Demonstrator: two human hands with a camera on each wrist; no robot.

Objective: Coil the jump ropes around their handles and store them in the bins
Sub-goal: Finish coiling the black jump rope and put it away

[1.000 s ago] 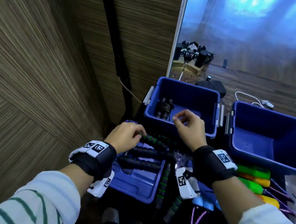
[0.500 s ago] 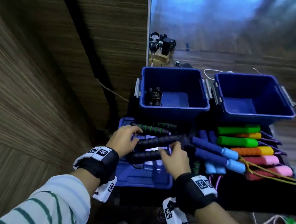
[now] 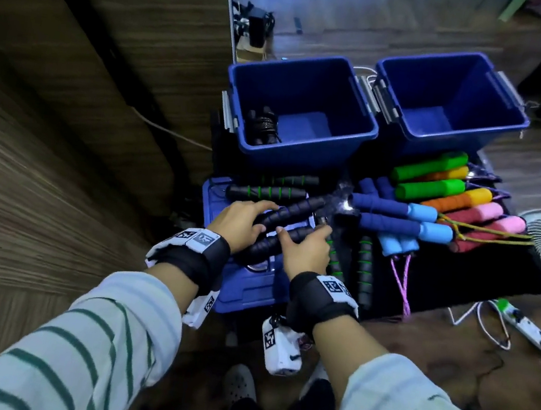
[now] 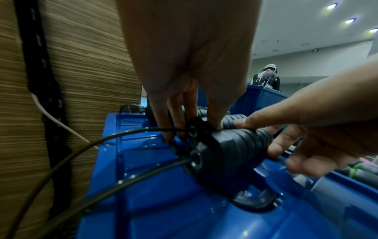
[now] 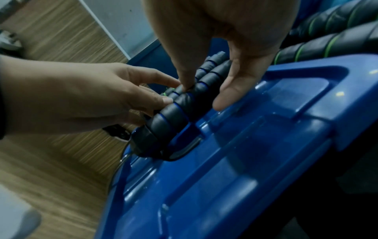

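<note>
Our right hand (image 3: 304,250) moved onto lower black ribbed foam handle (image 3: 277,243), gripping; left hand (image 3: 239,223) holds upper handle (image 3: 291,209), frame centre.

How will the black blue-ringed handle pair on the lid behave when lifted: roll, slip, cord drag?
Black handles: round, so probably apt to roll on the glossy blue lid. Ribbed foam grip likely resists slipping. Thin black cord hangs loose off the ends, so it is likely floppy and will trail.
</note>
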